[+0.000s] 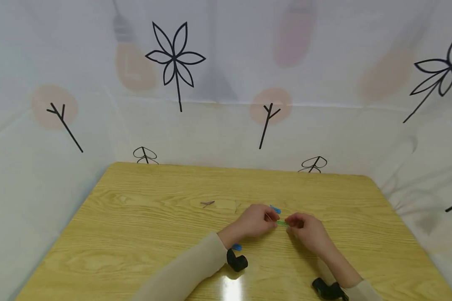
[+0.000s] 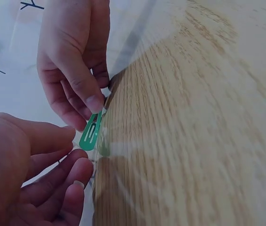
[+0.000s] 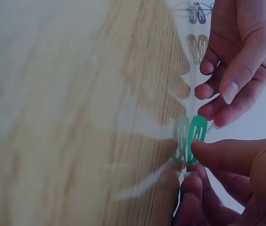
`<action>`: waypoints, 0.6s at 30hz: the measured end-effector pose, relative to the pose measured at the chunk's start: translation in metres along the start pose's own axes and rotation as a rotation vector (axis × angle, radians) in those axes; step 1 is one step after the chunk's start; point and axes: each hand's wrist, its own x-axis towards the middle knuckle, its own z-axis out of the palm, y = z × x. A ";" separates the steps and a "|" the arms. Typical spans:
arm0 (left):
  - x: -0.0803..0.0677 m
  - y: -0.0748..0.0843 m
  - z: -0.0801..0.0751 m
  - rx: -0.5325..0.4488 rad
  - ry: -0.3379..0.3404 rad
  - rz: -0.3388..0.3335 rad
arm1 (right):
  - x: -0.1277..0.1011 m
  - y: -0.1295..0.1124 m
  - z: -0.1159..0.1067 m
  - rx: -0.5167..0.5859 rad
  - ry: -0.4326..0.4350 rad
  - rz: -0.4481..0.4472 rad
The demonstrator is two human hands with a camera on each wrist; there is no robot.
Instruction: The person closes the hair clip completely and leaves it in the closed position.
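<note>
A green snap hair clip [image 1: 282, 223] is held over the middle of the wooden table [image 1: 135, 234], between my two hands. In the left wrist view the green clip [image 2: 91, 132] lies against the edge of a clear plastic sheet [image 2: 123, 52]. My right hand [image 2: 94, 101] pinches its far end. My left hand [image 2: 74, 150] curls its fingertips around the near end. In the right wrist view my right thumb [image 3: 203, 150] presses on the green clip [image 3: 197, 136], with my left hand [image 3: 217, 101] just above it.
A blue clip [image 1: 275, 209] lies just beyond my hands and a brownish clip [image 1: 207, 203] further left. The right wrist view shows a purple clip [image 3: 196, 13] and a tan clip [image 3: 197, 47] on the clear sheet. Patterned white cloth [image 1: 226, 83] surrounds the table.
</note>
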 end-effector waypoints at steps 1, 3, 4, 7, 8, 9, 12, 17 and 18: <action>0.000 0.000 0.001 0.012 -0.005 -0.001 | 0.000 0.000 0.000 0.004 -0.003 -0.002; 0.001 0.002 0.002 0.031 -0.011 0.000 | 0.000 0.001 0.000 0.011 -0.002 -0.007; 0.001 0.003 0.003 0.039 -0.012 0.001 | 0.000 0.001 0.000 0.013 -0.004 -0.013; 0.000 0.005 0.004 0.061 -0.018 0.000 | 0.000 0.001 0.001 0.016 -0.004 -0.011; 0.000 0.005 0.004 0.062 -0.020 -0.002 | 0.000 0.001 0.001 0.014 -0.006 -0.009; 0.000 0.006 0.004 0.064 -0.025 -0.005 | 0.000 0.001 0.001 0.013 -0.008 -0.008; -0.001 0.006 0.004 0.060 -0.029 -0.009 | 0.000 0.001 0.002 0.010 -0.012 -0.017; 0.000 0.003 0.005 0.068 -0.020 0.021 | -0.001 -0.002 0.002 0.038 -0.029 -0.037; 0.000 0.002 0.006 0.072 -0.015 0.028 | -0.002 -0.003 0.003 0.046 -0.034 -0.038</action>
